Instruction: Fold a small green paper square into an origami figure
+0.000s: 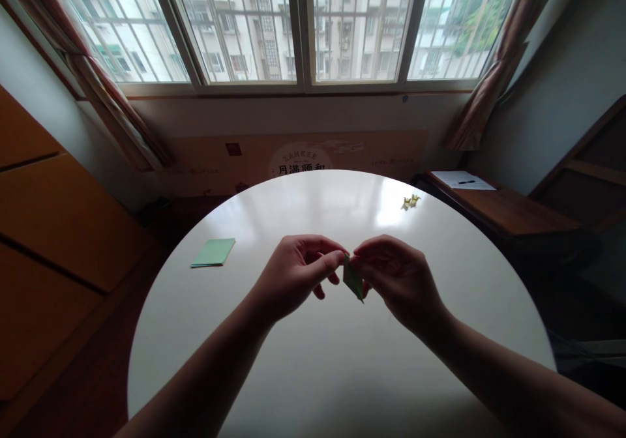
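A small piece of folded green paper (pixel 353 280) is held up over the table between my two hands, its narrow pointed end hanging down. My left hand (pixel 304 268) pinches its top corner between thumb and index finger, the other fingers curled loosely below. From the other side, my right hand (pixel 398 275) grips the paper's right edge, with thumb and fingers closed on it. Part of the paper is hidden behind the right fingers. A stack of light green square paper (pixel 214 252) lies flat on the table to the left.
The round white table (pixel 313 373) fills the middle. Small yellowish folded pieces (pixel 410 202) sit near its far right edge. Beyond stands a brown wooden side table (pixel 518 211) bearing a white sheet (pixel 462 180) and a dark pen (pixel 466 182). Orange cabinets (pixel 53 242) are at left.
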### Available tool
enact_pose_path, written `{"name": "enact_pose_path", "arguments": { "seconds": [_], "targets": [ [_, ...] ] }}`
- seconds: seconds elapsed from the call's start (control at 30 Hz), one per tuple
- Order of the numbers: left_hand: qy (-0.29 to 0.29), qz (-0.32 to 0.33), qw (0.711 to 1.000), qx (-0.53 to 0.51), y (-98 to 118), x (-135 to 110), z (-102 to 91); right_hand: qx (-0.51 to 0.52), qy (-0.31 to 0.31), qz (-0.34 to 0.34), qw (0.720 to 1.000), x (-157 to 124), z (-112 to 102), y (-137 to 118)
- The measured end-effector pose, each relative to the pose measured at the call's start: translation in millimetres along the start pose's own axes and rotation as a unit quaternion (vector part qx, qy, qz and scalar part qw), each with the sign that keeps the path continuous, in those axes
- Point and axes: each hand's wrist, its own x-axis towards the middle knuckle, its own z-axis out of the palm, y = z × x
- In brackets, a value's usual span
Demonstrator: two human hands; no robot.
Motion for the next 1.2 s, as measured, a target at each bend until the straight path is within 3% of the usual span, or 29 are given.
{"name": "enact_pose_path", "arguments": {
  "seconds": [0.57,1.2],
  "targets": [
    [-0.015,-0.033,0.997,-0.063,-4.5,2.7,-0.7,0.019,-0.013,0.001,1.0,-1.5,-0.1,4.4],
    [0.028,-0.015,0.999,0.028,-3.3,1.3,3.0,-0.046,-0.013,-0.038,0.998,-1.0,2.9,4.9]
  ]
}}
